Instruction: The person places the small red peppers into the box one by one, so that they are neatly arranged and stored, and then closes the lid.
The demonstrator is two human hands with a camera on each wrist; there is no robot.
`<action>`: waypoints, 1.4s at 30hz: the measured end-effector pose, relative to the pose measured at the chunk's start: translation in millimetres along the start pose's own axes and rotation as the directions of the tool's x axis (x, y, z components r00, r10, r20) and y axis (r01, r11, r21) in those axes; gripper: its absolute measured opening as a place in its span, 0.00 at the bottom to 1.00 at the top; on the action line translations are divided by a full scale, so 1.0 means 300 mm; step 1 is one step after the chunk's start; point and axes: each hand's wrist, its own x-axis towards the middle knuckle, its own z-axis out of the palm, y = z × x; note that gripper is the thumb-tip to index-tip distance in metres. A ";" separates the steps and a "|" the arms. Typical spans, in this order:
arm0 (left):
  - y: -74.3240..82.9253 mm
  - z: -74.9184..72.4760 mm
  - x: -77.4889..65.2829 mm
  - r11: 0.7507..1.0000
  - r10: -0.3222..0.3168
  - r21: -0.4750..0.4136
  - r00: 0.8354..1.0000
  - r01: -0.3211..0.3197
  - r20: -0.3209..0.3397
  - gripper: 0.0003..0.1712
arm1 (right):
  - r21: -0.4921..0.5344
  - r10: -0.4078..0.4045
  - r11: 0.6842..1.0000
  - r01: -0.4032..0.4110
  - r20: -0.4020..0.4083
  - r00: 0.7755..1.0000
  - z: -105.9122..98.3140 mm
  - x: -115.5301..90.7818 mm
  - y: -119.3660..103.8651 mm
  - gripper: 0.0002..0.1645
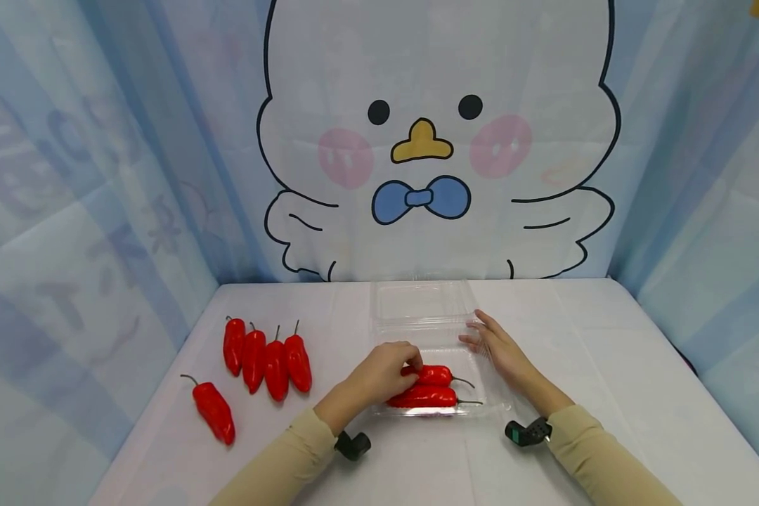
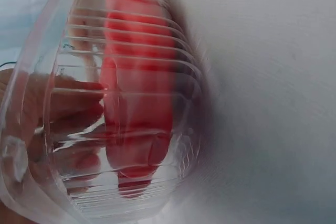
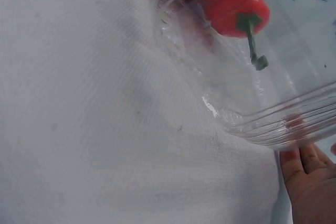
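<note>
A clear plastic clamshell box stands on the table with its lid folded back behind it. Inside lie two red chili peppers, side by side, green stems toward the right. My left hand reaches over the box's left side, its fingers curled on the blunt end of the rear pepper. The front pepper lies along the near wall, showing red through the ribbed plastic in the left wrist view. At the box's right side, my right hand has its fingers extended, fingertips against the wall.
To the left, several red peppers lie in a row with stems pointing away. Another pepper lies apart, nearer the table's left edge. A printed curtain stands behind the white table.
</note>
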 end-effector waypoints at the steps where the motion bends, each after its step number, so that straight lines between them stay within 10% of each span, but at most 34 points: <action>1: 0.001 0.000 -0.002 1.000 0.001 -0.004 1.000 -0.001 0.000 0.05 | 0.001 0.001 1.000 -0.001 -0.001 1.000 0.000 0.000 0.001 0.36; 42: -0.006 -0.048 -0.092 0.995 -0.095 -0.005 0.988 0.095 -0.120 0.06 | -0.024 -0.002 1.000 0.002 -0.004 1.000 0.001 -0.001 0.004 0.36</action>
